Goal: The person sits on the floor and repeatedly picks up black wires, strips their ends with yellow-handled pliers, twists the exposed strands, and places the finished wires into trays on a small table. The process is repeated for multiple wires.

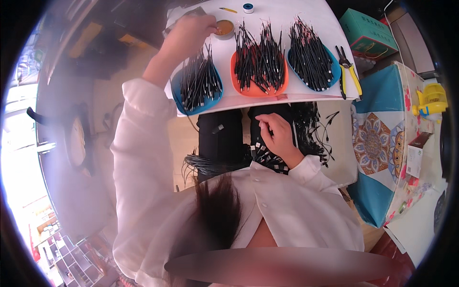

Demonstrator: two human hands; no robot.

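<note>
At the far left of the white table, my left hand (197,29) is pinched closed beside a round tin of amber paste (224,27). A thin dark cable runs from it past the table edge, and its USB plug (218,128) hangs over my leg. My right hand (278,136) is loosely curled above my lap, with nothing visible in it. Below that hand lies a bundle of black cables with USB plugs (267,155). Black cables with stripped ends fill a left blue tray (210,103), an orange tray (234,76) and a right blue tray (337,71).
Yellow-handled pliers (351,76) lie at the table's right edge. A small spool (248,8) and a yellow pen-like tool (228,9) are at the back. A green box (368,33) and a patterned cloth-covered table (375,143) stand to the right, with a yellow fan-like object (431,100).
</note>
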